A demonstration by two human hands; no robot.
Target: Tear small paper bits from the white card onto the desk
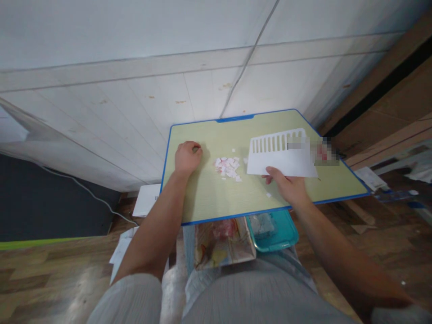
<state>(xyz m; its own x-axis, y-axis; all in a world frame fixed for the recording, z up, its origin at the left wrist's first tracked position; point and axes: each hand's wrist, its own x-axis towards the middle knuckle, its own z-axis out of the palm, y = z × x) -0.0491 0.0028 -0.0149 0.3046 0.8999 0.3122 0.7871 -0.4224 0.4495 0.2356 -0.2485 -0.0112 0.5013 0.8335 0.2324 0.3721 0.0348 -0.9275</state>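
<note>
Paper scraps (228, 166), white with touches of pink, lie in a loose heap near the middle of the pale worktop (209, 200), between the two hands. Most of them sit together, some overlapping. A few are apart from the rest: one small scrap (234, 150) just beyond the far side of the heap, another (245, 160) to its right by the tray's left edge, and a further piece (268, 195) on the near side, just left of the right wrist.

The right hand (286, 184) grasps the near edge of a white slotted tray (278, 162), thumb on top and fingers curled under, to the right of the heap and apart from it. Whether the tray touches the worktop is unclear. The left hand (188, 157) is at the left side with fingers bent inward; whether anything is pinched there I cannot tell.

As a judgement, the work looks part-way: the bulk of the scraps is already in one place, while the whole heap and the strays remain on the surface. No scraps can be made out on the tray's visible face. Something at its right end is blurred beyond recognition.
</note>
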